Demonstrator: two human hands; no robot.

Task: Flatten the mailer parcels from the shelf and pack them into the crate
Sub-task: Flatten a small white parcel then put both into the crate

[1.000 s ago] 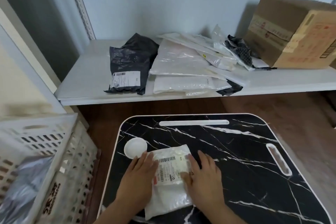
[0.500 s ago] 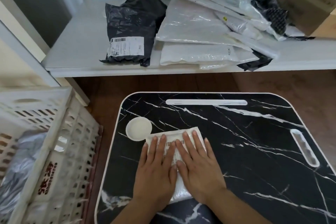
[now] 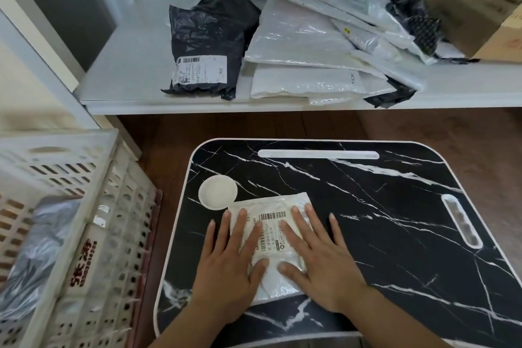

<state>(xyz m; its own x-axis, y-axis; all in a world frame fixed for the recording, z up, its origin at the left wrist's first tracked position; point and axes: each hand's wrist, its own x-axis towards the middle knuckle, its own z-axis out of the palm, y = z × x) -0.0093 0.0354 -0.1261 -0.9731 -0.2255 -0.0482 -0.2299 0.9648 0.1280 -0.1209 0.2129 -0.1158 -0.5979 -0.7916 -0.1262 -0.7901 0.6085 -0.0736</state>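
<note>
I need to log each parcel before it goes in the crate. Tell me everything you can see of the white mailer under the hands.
The white mailer is a small glossy plastic pouch, wrinkled and slightly puffy, lying flat and a little askew on the black marble-look tray table. A white shipping label with barcodes faces up at its middle; the print is too small to read. The left hand and right hand press on it with straight, spread fingers. Its upper left corner lies by the round white cup recess.
</note>
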